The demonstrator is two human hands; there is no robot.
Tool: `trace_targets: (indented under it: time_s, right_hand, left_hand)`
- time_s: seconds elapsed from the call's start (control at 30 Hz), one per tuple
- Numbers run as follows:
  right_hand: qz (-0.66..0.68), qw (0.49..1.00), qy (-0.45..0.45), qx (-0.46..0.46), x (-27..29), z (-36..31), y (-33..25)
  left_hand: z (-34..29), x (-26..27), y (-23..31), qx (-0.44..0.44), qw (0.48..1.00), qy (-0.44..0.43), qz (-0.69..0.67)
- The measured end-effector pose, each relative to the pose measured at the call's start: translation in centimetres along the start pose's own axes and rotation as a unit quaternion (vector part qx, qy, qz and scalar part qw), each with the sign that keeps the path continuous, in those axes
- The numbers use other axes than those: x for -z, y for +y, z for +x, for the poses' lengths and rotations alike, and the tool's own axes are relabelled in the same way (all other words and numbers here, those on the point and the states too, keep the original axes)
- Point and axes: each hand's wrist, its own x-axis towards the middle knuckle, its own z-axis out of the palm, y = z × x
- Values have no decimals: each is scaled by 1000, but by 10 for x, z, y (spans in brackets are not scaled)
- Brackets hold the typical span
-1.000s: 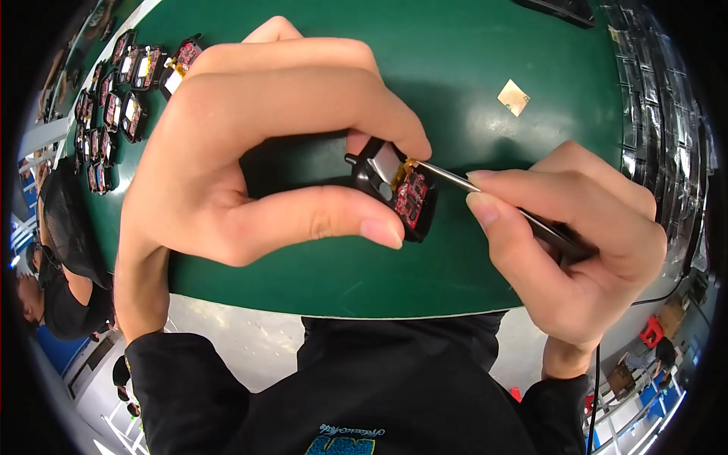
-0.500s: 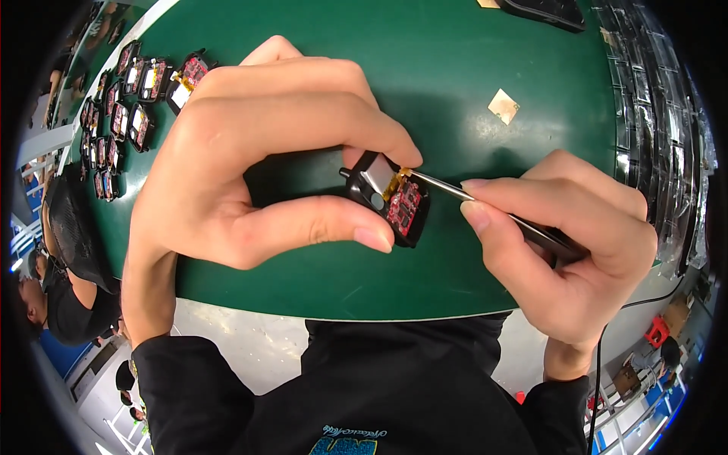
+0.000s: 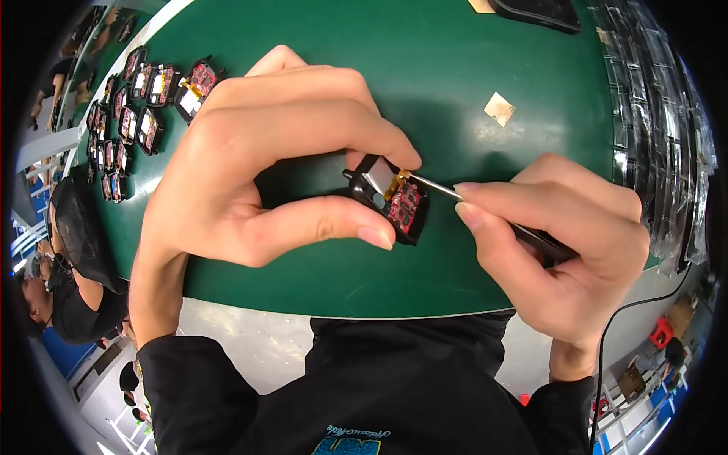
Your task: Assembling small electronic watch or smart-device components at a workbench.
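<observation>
Thumb and fingers of my left hand (image 3: 250, 152) grip a small black electronic device (image 3: 409, 236) by its edges. Its open casing shows a red circuit board, a silver block beside a grey round part, and an orange-yellow ribbon cable (image 3: 395, 184). Pinched in my right hand (image 3: 569, 243) like a pen are slim metal tweezers (image 3: 434, 186) with a dark rear part. Their tip touches the end of the ribbon cable, near the casing's upper edge and my left index fingertip.
Several similar open devices (image 3: 149, 130) stand at the left of the green table (image 3: 440, 280); another (image 3: 199, 85) lies just behind my left hand. A pale square piece (image 3: 499, 109) lies far right, with a black object (image 3: 538, 11) beyond it. Clear plastic packaging (image 3: 656, 144) lines the right edge.
My right hand has shifted slightly left and up with the tweezers, whose tip stays at the ribbon cable. The device has barely moved; the whole view has shifted a little.
</observation>
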Motion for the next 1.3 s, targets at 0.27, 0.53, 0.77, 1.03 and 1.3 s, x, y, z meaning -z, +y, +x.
trace_targets:
  time_s: [0.27,0.53,0.77,1.03,1.3]
  right_hand:
    - [-14,1000,9,10,1,0,1]
    - [-25,999,39,24,0,-4,2]
    - [-44,996,53,53,-4,-1,4]
    - [-20,994,103,20,-1,3,-4]
    - [12,992,126,22,-1,-4,-1]
  left_hand:
    - [-3,2,-2,0,1000,-6,-14]
    - [-3,2,2,16,1000,-10,-4]
    - [-1,5,1,12,1000,2,-9]
    - [-1,7,0,61,992,92,67]
    - [33,66,-51,104,963,206,142]
